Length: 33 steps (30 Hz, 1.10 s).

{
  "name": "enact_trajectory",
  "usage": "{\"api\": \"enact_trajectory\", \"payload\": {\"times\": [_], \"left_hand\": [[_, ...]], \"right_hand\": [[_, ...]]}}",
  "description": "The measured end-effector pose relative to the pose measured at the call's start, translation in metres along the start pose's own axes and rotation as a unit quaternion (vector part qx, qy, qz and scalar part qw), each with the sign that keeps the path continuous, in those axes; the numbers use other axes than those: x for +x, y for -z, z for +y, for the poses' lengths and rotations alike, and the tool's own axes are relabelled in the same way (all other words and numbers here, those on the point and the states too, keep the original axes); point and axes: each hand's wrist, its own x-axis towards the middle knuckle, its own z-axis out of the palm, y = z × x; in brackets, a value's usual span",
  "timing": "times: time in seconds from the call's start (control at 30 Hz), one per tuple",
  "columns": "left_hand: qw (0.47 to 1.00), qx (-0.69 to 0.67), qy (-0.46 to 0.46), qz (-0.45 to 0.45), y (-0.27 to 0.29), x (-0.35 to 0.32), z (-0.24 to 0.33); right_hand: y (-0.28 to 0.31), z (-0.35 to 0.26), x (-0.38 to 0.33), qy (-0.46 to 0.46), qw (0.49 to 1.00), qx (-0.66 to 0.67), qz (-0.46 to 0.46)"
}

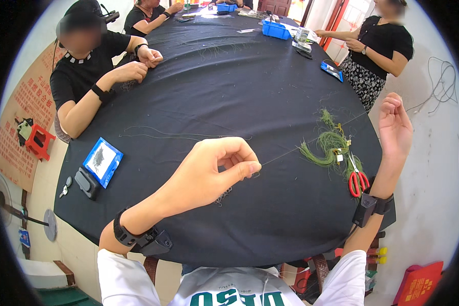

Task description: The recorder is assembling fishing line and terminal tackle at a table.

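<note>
My left hand (219, 166) is above the middle of the black-covered table, thumb and forefinger pinched on a thin thread (283, 155). The thread slants up to the right, apparently to my right hand (396, 125), which is raised past the table's right edge with its fingertips closed. Beneath the thread lies a bundle of green threads (325, 148) with small white tags. Red-handled scissors (358, 182) rest beside it, near my right wrist. Small metal pieces (222, 196), partly hidden by my left hand, lie on the cloth. A loose strand (163, 133) stretches across the table beyond that hand.
At the left edge lie a blue-edged packet (103, 161) of small dark pieces, a dark case (86, 182) and keys (64, 190). A blue bin (276, 29) and another blue packet (332, 71) are at the far right. Several people are around the table.
</note>
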Motion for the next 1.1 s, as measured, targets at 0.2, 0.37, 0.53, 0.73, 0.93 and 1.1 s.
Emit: {"api": "enact_trajectory", "payload": {"times": [0.2, 0.37, 0.53, 0.73, 0.93, 1.1], "left_hand": [[1.0, 0.022, 0.004, -0.018, 0.002, 0.0, -0.003], [0.999, 0.021, 0.003, -0.027, 0.001, 0.001, -0.002], [0.999, 0.025, -0.01, -0.032, 0.001, 0.0, -0.002], [0.99, 0.117, -0.057, 0.053, 0.003, 0.0, -0.005], [0.964, 0.202, -0.132, 0.11, -0.003, 0.003, -0.007], [0.927, 0.259, -0.243, 0.118, -0.006, 0.001, -0.004]], "right_hand": [[0.01, -0.018, 0.001, 0.029, 0.999, -0.004, 0.016], [0.023, -0.034, 0.001, 0.064, 0.996, 0.007, 0.065], [0.031, -0.044, 0.003, 0.06, 0.995, -0.028, 0.073], [0.011, 0.002, 0.009, 0.14, 0.853, -0.407, 0.294], [-0.054, 0.075, -0.011, 0.104, 0.672, -0.73, 0.073], [-0.095, 0.146, -0.055, -0.297, 0.81, -0.495, -0.106]]}}
